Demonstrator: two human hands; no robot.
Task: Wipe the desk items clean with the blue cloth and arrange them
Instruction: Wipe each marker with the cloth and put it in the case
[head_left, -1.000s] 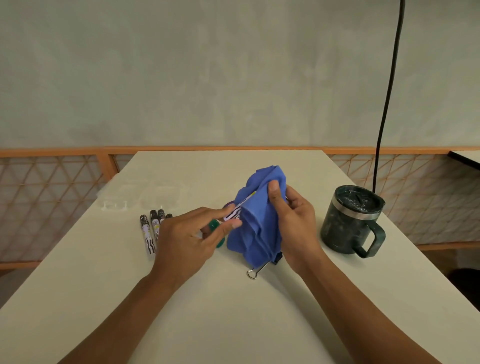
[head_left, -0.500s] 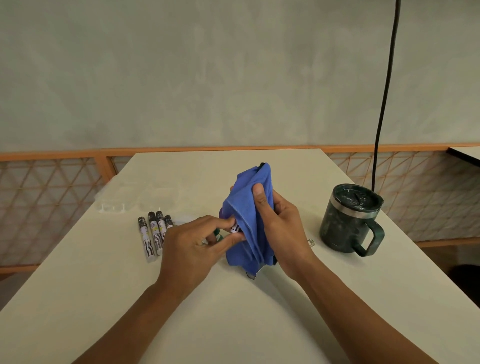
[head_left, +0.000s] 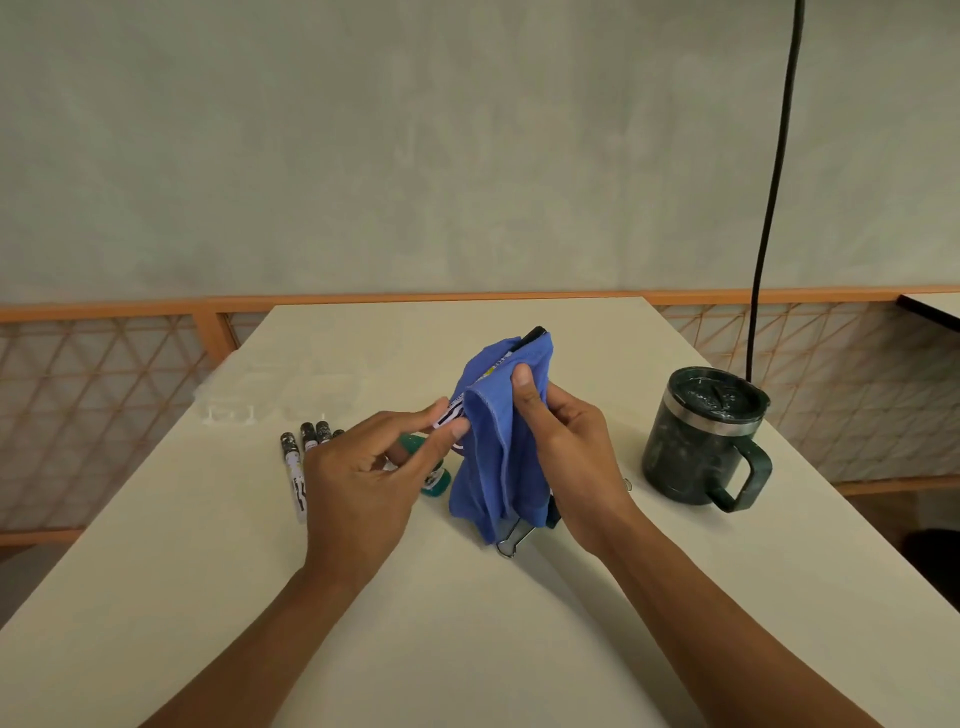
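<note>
My right hand (head_left: 563, 457) grips the blue cloth (head_left: 501, 441), which is wrapped around a marker (head_left: 532, 333); the marker's black tip sticks out of the cloth's top. My left hand (head_left: 371, 480) pinches the marker's white lower end at the cloth's left edge. Several black-and-white markers (head_left: 296, 470) lie side by side on the white desk (head_left: 467, 623), left of my left hand. A small green-capped item (head_left: 434, 480) lies just under my left fingers. A metal binder clip (head_left: 511, 540) pokes out beneath the hanging cloth.
A dark green lidded mug (head_left: 704, 436) stands on the right of the desk, handle toward me. A clear plastic case (head_left: 228, 410) sits at the left rear. A black cable (head_left: 774, 182) hangs down behind the mug. A small paper clip (head_left: 627, 484) lies near my right wrist.
The cloth has slid along the marker, so the black tip now shows above the cloth. Both hands stay together over the desk's middle.
</note>
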